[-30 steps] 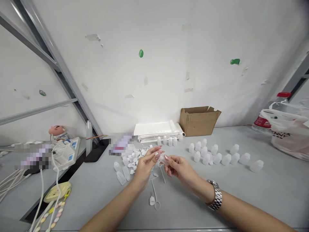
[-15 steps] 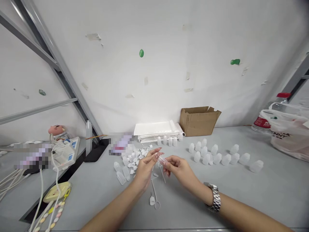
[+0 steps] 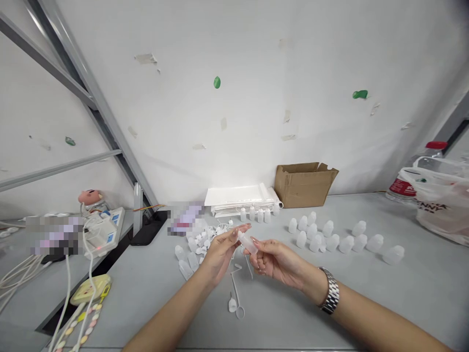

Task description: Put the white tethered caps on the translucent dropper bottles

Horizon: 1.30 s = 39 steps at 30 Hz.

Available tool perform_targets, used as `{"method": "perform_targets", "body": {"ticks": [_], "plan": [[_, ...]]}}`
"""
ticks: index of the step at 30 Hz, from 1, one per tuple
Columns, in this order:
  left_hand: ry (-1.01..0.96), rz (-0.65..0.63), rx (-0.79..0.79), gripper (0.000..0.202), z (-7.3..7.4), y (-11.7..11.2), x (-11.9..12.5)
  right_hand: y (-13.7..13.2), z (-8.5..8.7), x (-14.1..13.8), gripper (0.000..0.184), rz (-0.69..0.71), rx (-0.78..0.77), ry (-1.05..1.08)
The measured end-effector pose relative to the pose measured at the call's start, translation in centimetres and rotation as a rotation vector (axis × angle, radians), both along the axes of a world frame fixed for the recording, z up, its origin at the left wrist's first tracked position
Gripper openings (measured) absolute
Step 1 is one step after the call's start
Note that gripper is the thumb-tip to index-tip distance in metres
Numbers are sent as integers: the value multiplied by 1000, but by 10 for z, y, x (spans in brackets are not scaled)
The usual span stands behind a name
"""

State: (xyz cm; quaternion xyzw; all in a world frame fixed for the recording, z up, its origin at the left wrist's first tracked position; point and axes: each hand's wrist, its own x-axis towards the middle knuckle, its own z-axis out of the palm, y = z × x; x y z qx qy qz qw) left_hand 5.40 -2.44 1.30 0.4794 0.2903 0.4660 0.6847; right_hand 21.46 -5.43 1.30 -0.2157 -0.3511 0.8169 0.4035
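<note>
while the bottle (image 3: 247, 242) sits tilted between both hands, left to right from it: loose bottles (image 3: 185, 269) at 8 o'clock, caps (image 3: 202, 240) heaped at 9. left hand (image 3: 223, 248) nearly closed, thumb and fingertips pinching the upper end; fine detail there too small to tell. ring rod (image 3: 235, 291) on the table (image 3: 278, 318), near 6. right hand (image 3: 273, 256) pinching the lower body, other fingers loosely curled. change over the last half second: right palm rolled upward, more bottle bared. probably an adjustment of grip, work on the upper end unfinished. grouped bottles (image 3: 332, 242) at 3, well apart.
</note>
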Motion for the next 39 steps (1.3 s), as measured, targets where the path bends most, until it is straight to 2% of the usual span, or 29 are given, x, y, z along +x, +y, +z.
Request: {"method": "perform_targets", "body": {"ticks": [3, 8, 10, 12, 13, 14, 15, 17, 19, 22, 26, 31, 39], "plan": [[32, 26, 15, 26, -3, 1, -1, 0, -3, -2, 27, -42, 22, -89], [94, 104, 50, 25, -4, 4, -2, 2, -2, -5, 23, -238, 163, -258], [204, 95, 57, 30, 1, 8, -10, 3, -1, -5, 24, -283, 172, -286], [399, 90, 86, 33, 9, 13, -22, 4, 0, -3, 26, -347, 156, -287], [518, 91, 151, 34, 14, 15, -30, 5, 0, -2, 26, -386, 144, -282], [658, 44, 214, 35, 18, 16, -37, 6, -1, 0, 26, -425, 130, -276], [792, -56, 250, 36, 21, 17, -44, 7, -1, 2, 26, -457, 116, -271], [981, -363, 297, 38, 22, 14, -53, 9, -2, 5, 26, -500, 92, -268], [1058, -581, 329, 42, 17, 9, -54, 11, -3, 7, 27, -518, 82, -274], [1112, -689, 405, 42, 6, 3, -46, 13, -4, 8, 27, -525, 83, -289], [1098, -674, 462, 33, 1, 3, -38, 11, -4, 7, 27, -511, 102, -296], [1079, -574, 493, 32, 1, 6, -34, 10, -3, 7, 28, -510, 133, -319], [1033, -463, 509, 32, -8, 0, -24, 10, -2, 6, 29, -521, 130, -320]]}}
